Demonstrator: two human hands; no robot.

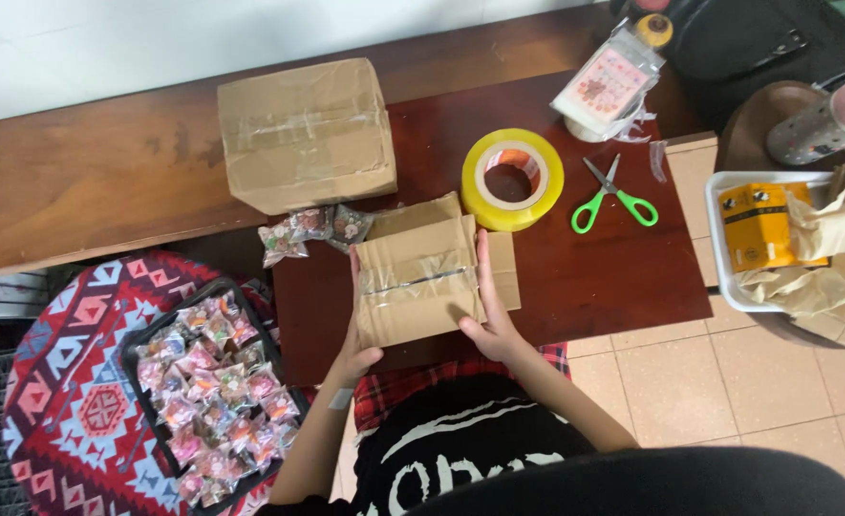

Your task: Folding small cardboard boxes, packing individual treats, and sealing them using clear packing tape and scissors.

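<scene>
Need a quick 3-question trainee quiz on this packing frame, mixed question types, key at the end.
1. True or false: both hands rest on the small taped brown cardboard box on the dark red wooden table.
2. Which lies nearer the green-handled scissors? A) the roll of yellow packing tape B) the black tray of wrapped sweets
3. Fill in: the left hand grips the box's ___ side, as the camera sees it.

Key:
1. True; the right hand holds the opposite edge.
2. A.
3. Left.
</scene>
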